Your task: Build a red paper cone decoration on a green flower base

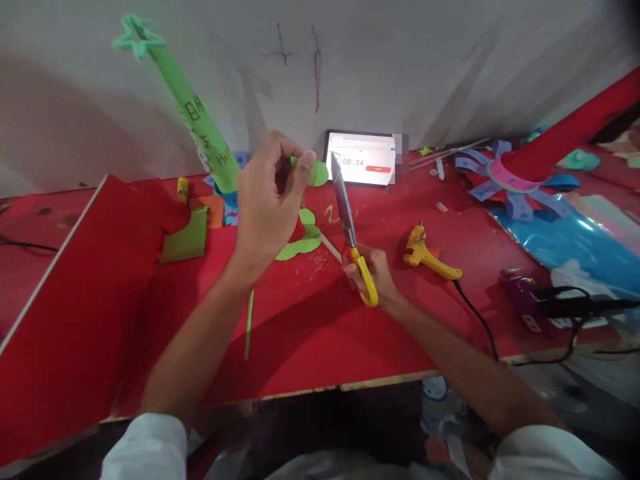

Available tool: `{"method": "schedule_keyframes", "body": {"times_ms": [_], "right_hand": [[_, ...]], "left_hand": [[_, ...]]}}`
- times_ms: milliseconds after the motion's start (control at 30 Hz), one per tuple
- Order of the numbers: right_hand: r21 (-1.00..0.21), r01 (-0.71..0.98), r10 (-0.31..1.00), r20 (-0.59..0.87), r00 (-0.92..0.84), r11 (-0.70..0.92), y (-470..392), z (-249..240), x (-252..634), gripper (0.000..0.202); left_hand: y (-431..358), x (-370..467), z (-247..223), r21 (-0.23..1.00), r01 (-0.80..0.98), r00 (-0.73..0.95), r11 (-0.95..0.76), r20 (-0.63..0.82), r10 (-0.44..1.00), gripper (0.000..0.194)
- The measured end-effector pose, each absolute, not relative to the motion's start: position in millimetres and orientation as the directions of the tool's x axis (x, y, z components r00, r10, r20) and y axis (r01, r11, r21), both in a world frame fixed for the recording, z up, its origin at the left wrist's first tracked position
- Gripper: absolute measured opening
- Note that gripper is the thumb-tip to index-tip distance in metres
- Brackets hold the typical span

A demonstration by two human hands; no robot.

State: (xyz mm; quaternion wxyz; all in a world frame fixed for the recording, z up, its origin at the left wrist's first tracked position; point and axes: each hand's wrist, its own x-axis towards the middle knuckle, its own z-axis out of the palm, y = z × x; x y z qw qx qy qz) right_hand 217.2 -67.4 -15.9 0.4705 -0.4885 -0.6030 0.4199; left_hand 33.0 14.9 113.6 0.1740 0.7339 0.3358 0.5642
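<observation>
My left hand (270,200) is raised above the table, pinching a small green paper piece (319,173) with a rounded end between thumb and finger. My right hand (373,270) grips a pair of yellow-handled scissors (345,207), its blades pointing up and away, to the right of the paper and apart from it. A thin white stick (330,247) shows beside my right hand; whether the hand holds it, I cannot tell. Below and behind my hands, a green scalloped paper cutout (305,247) lies on the red table (300,347).
A tablet (360,160) showing a timer leans on the wall. At right are a yellow glue gun (427,257) with a cord, a red cone (575,133) and blue sheets (590,240). A green lettered tube (195,120), glue stick (183,190) and red board (75,320) stand left.
</observation>
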Motion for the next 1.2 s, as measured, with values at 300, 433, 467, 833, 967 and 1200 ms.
{"method": "schedule_keyframes", "body": {"times_ms": [300,433,467,833,967,1200], "right_hand": [[-0.975,-0.020,0.968,0.223,-0.116,0.223,-61.4,-27.3,206.1,0.068],[-0.975,0.007,0.963,0.217,-0.157,0.221,-61.8,-30.9,207.9,0.069],[-0.976,0.003,0.963,0.216,-0.161,0.220,-62.3,-32.3,208.9,0.068],[-0.961,0.100,0.957,0.239,-0.162,0.257,-64.7,-26.0,216.4,0.066],[-0.956,0.154,0.960,0.225,-0.169,0.251,-66.5,-19.0,215.9,0.071],[-0.953,0.195,0.965,0.202,-0.169,0.234,-67.7,-14.4,215.7,0.073]], "left_hand": [[11.1,37.9,110.3,0.779,0.116,0.224,-0.616,0.584,0.780,0.020],[12.8,39.9,106.9,0.791,0.143,0.257,-0.595,0.551,0.794,0.017],[13.2,40.2,106.6,0.786,0.142,0.260,-0.601,0.556,0.789,0.016],[11.1,37.7,108.4,0.698,0.295,0.245,-0.652,0.605,0.758,0.021],[9.8,38.4,107.9,0.683,0.335,0.218,-0.649,0.614,0.758,0.028],[10.0,39.9,105.4,0.661,0.364,0.186,-0.656,0.639,0.747,0.035]]}}
